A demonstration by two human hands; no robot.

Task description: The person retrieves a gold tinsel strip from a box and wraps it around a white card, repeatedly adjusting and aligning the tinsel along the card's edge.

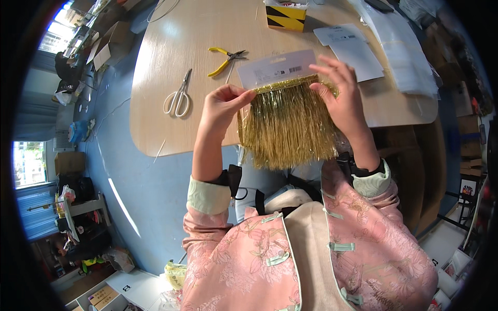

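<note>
A gold tinsel fringe (291, 124) hangs over the table's front edge, its gold top band lying along the lower edge of a white header card (278, 68) that bears print and a barcode. My left hand (227, 105) pinches the band's left end between thumb and fingers. At the right end, my right hand (340, 89) has its fingers spread beside the card and band, the thumb near the fringe; whether it touches them I cannot tell. Yellow-handled pliers (225, 61) lie behind my left hand. White-handled scissors (179, 95) lie to its left.
A yellow and black box (286, 16) stands at the back of the wooden table (175, 132). White cards (354, 50) and clear plastic bags (408, 58) lie at the right. A dark phone-like object (378, 5) rests on the bags. Cardboard boxes (111, 44) stand beyond, left.
</note>
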